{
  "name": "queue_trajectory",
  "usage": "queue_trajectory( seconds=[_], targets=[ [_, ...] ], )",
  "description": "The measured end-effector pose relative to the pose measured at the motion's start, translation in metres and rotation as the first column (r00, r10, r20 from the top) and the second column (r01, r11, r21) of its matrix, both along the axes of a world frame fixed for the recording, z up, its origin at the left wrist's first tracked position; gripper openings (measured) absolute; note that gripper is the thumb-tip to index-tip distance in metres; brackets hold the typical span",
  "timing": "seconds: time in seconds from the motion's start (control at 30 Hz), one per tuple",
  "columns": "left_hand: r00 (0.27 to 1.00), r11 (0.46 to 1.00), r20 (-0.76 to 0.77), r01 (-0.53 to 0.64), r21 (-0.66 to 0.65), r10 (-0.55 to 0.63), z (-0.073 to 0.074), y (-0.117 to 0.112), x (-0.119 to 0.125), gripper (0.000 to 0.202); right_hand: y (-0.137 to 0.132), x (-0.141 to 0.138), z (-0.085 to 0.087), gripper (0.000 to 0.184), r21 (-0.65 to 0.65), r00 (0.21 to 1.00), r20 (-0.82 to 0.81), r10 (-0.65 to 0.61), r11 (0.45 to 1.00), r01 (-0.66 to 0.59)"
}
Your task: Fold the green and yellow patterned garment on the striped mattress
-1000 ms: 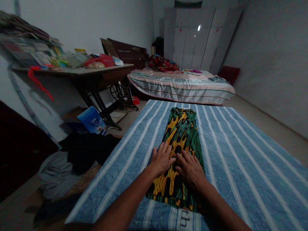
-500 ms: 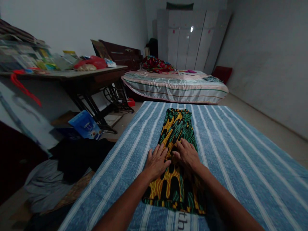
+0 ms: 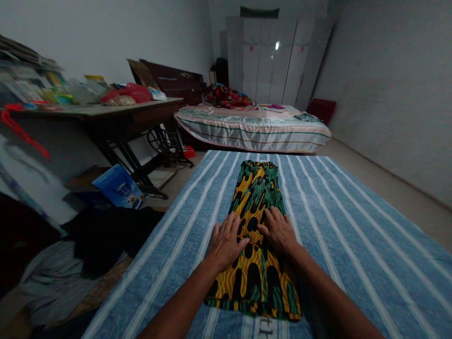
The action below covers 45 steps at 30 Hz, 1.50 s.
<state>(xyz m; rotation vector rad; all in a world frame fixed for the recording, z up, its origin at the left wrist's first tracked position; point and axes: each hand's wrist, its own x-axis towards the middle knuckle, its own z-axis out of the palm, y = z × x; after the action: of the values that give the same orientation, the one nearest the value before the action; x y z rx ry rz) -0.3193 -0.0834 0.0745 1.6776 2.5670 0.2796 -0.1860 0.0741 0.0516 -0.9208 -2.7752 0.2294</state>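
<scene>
A folded piece of patterned cloth (image 3: 252,278), black, yellow and green, lies flat as a long strip on the blue striped sheet (image 3: 328,207). Its kind of garment cannot be made out. My left hand (image 3: 226,240) rests on the cloth's left edge, palm down, fingers stretched and thumb pointing inward. On the right edge lies my right hand (image 3: 280,230), also palm down with fingers extended. Both hands touch the cloth near its middle, with a strip of it showing between them.
Left stands a sewing-machine table (image 3: 116,109) loaded with bags and boxes. Below are a blue package (image 3: 120,186) and dark clothes (image 3: 109,240) beside the striped surface. Beyond its far edge is a bed (image 3: 254,125) with a red blanket (image 3: 229,96), then a wardrobe (image 3: 264,61).
My hands have moved slightly apart toward the cloth's two side edges, exposing more of its middle. The whole view has shifted a little.
</scene>
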Motion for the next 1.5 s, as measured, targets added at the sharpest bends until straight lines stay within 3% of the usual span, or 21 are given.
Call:
queue_trajectory(
  seconds=[0.27, 0.57, 0.77, 0.93, 1.1, 1.27, 1.4, 1.5],
  targets=[
    [1.0, 1.0, -0.015, -0.001, 0.002, 0.001, -0.002, 0.0, -0.001, 0.06, 0.015, -0.003, -0.004, 0.064, 0.041, 0.999, 0.007, -0.035, 0.999, 0.035],
    [1.0, 1.0, -0.013, -0.006, 0.018, 0.006, -0.005, 0.001, -0.003, 0.059, 0.013, -0.006, -0.001, 0.071, 0.023, 0.998, 0.019, -0.067, 0.998, 0.066],
    [1.0, 0.999, -0.013, 0.024, 0.043, -0.024, -0.007, -0.001, -0.005, 0.058, 0.008, 0.001, 0.004, 0.062, 0.027, 0.998, -0.048, -0.047, 0.998, 0.048],
    [1.0, 0.999, -0.002, 0.024, 0.037, -0.024, -0.005, -0.002, -0.005, 0.06, -0.024, 0.034, 0.008, 0.05, 0.081, 0.969, -0.146, 0.201, 0.978, -0.191],
    [0.998, 0.994, -0.02, 0.056, 0.09, -0.055, -0.001, -0.007, -0.006, 0.059, -0.068, 0.077, 0.007, 0.053, 0.148, 0.91, -0.152, 0.385, 0.92, -0.364],
    [0.978, 0.966, -0.061, 0.207, 0.154, -0.2, 0.001, -0.023, -0.01, 0.049, -0.099, 0.102, 0.008, 0.061, 0.188, 0.871, -0.108, 0.479, 0.87, -0.455],
    [0.953, 0.937, -0.081, 0.301, 0.175, -0.291, 0.002, -0.047, -0.01, 0.046, -0.117, 0.105, 0.007, 0.058, 0.239, 0.869, -0.071, 0.49, 0.854, -0.462],
    [0.919, 0.91, -0.057, 0.393, 0.13, -0.389, 0.011, -0.068, -0.005, 0.048, -0.126, 0.104, 0.008, 0.058, 0.272, 0.859, -0.072, 0.508, 0.838, -0.473]
  ],
)
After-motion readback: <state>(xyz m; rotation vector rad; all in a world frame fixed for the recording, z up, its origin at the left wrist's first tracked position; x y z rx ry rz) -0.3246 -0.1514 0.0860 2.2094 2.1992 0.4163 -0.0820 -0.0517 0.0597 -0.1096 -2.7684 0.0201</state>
